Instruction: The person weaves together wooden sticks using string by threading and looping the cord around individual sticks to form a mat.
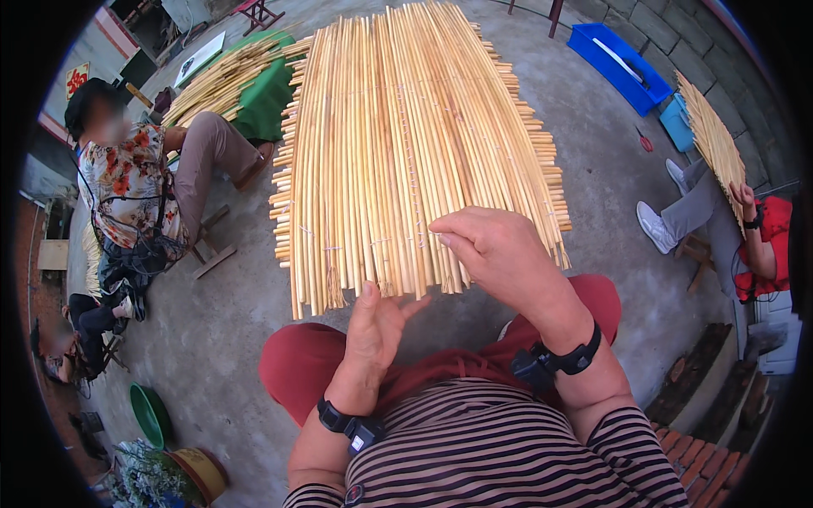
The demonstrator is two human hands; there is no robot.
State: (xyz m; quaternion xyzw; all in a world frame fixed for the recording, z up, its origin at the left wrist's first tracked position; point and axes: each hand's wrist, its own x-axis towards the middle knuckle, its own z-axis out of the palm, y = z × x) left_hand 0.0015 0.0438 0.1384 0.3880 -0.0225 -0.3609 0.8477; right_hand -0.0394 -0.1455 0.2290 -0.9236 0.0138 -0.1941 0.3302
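Reed mat [406, 144] lies off my knees toward 12 o'clock; right hand [495, 250] pinches its near edge, left hand [377, 326] half-open beneath, so I'd keep stalks tight, ends level.

Even, soft daylight fills the scene; the concrete floor [584, 161] shows only faint, diffuse shadows and no glare. The reed mat [406, 144] at centre is sharp and well exposed. Fisheye distortion bends straight edges, such as the brick wall [677, 34], toward the rim, where a black vignette closes the frame. One seated person's face is blurred.
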